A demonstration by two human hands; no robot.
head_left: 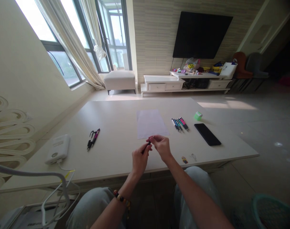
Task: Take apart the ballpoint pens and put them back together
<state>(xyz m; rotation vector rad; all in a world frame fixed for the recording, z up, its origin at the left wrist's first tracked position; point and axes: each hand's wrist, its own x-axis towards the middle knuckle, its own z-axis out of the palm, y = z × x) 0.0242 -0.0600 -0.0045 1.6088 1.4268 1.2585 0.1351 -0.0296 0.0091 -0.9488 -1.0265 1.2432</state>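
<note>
Both my hands meet above the near middle of the white table (116, 159). My left hand (139, 160) is closed around a dark pen (146, 147), which points up to the right. My right hand (161, 145) pinches the pen's upper end with curled fingers. Just beyond the hands lies a white sheet of paper (151, 122). Several pens (180, 124) lie in a row to the right of the paper. A few more pens (93, 139) lie together on the left side of the table.
A black phone (207, 134) lies flat at the right, with a small green cube (198, 115) behind it. A white power bank (58, 149) with cables sits at the left edge. Small stickers (185, 159) lie near the front edge. My knees are under the table.
</note>
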